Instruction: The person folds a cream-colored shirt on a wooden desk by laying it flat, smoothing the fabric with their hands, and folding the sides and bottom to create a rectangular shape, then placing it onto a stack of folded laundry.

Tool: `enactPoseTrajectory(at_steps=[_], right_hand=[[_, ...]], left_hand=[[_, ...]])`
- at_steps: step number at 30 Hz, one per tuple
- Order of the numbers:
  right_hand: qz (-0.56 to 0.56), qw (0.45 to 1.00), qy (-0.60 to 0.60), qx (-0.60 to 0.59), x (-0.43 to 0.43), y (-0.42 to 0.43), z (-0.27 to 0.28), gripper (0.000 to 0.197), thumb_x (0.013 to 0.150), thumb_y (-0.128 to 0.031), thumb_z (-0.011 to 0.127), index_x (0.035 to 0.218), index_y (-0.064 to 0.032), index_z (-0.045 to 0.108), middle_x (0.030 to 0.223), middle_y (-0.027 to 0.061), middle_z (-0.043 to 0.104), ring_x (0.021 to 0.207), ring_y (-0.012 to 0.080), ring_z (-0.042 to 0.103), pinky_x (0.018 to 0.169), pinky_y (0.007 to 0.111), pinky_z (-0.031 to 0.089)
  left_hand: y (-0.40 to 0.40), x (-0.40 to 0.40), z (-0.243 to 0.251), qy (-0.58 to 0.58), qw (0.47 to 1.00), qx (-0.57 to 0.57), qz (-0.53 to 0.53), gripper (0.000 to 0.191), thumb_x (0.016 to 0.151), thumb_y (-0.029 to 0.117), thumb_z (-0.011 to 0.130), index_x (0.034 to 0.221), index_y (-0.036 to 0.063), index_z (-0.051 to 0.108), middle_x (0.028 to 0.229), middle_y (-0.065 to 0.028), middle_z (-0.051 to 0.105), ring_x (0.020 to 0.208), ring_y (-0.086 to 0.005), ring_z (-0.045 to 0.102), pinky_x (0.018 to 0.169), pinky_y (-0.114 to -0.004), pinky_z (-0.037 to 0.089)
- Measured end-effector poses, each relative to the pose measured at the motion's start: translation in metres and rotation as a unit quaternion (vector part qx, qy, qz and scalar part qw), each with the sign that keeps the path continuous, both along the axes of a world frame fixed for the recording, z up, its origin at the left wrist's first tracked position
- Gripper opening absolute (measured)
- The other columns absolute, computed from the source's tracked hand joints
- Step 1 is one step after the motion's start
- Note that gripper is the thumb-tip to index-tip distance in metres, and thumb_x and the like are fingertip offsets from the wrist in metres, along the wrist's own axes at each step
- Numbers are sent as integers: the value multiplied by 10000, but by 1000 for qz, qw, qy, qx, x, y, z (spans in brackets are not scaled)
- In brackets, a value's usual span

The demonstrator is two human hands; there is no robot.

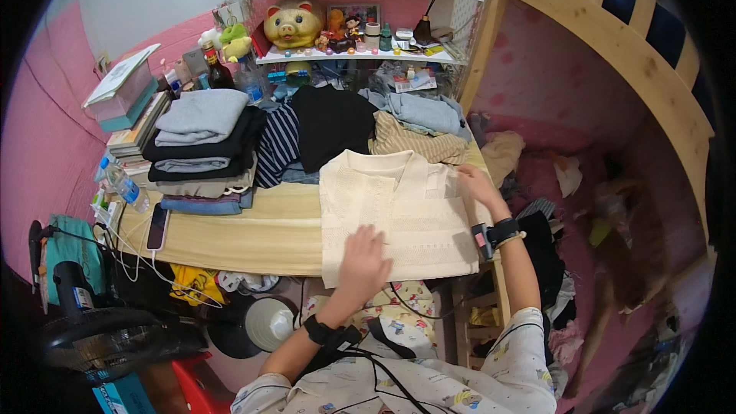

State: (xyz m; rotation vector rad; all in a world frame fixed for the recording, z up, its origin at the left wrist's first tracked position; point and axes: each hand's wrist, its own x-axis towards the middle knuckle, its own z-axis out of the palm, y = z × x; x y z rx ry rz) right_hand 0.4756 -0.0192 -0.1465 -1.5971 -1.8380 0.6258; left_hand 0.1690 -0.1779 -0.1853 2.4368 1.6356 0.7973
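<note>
A cream knitted top with a collar lies partly folded on the wooden desk, its lower edge hanging slightly past the front. My left hand is over the lower left of the top, fingers spread and slightly blurred; whether it presses on the cloth I cannot tell. At the top's upper right edge is my right hand, its fingertips at the folded sleeve side. Whether those fingers pinch the fabric is unclear. Behind the collar lie a black garment and a beige striped garment.
A stack of folded clothes stands at the left, beside a water bottle and a charging phone. Shelves with a golden pig figurine rise behind. A fan is at lower left, a bunk-bed frame at right.
</note>
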Motion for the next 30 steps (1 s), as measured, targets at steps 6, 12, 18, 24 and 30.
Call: enactPoseTrajectory(at_steps=[6, 12, 18, 24, 30], right_hand=[[-54, 988, -127, -67, 78, 9, -27, 445, 807, -254, 571, 1141, 41, 566, 1039, 280, 612, 1012, 358, 595, 867, 367, 461], [-44, 983, -178, -9, 89, 14, -49, 485, 748, -240, 661, 1132, 38, 556, 1027, 249, 619, 985, 360, 594, 858, 381, 459], [-41, 983, -155, -87, 82, 32, -60, 458, 732, -264, 692, 1033, 59, 568, 919, 174, 607, 856, 260, 596, 745, 330, 470], [-38, 966, 113, -229, 57, 31, -7, 235, 770, -167, 633, 904, 21, 588, 788, 47, 609, 695, 140, 573, 605, 271, 456], [20, 924, 291, -248, 2, 35, 43, 224, 823, -143, 598, 998, -10, 553, 842, 41, 607, 734, 138, 603, 644, 271, 496]], left_hand=[[-2, 92, 7, 7, 980, -54, -191, 670, 803, 228, 594, 1337, -66, 313, 1384, -269, 295, 1323, -391, 239, 1083, -464, 219], [2, 153, 2, 61, 974, -102, -195, 762, 775, 259, 624, 1366, -66, 270, 1401, -278, 263, 1329, -406, 215, 1084, -465, 208], [1, 171, -45, 189, 974, 118, -52, 709, 794, 289, 598, 1347, -56, 319, 1351, -260, 365, 1287, -427, 293, 1079, -476, 214], [1, 146, -1, -133, 976, -88, -151, 459, 852, 146, 526, 1263, -34, 432, 1300, -195, 445, 1220, -352, 400, 1038, -430, 305], [0, 126, 2, -549, 803, -212, -97, 366, 921, 182, 494, 1221, -29, 480, 1065, -164, 601, 962, -276, 566, 871, -322, 416]])
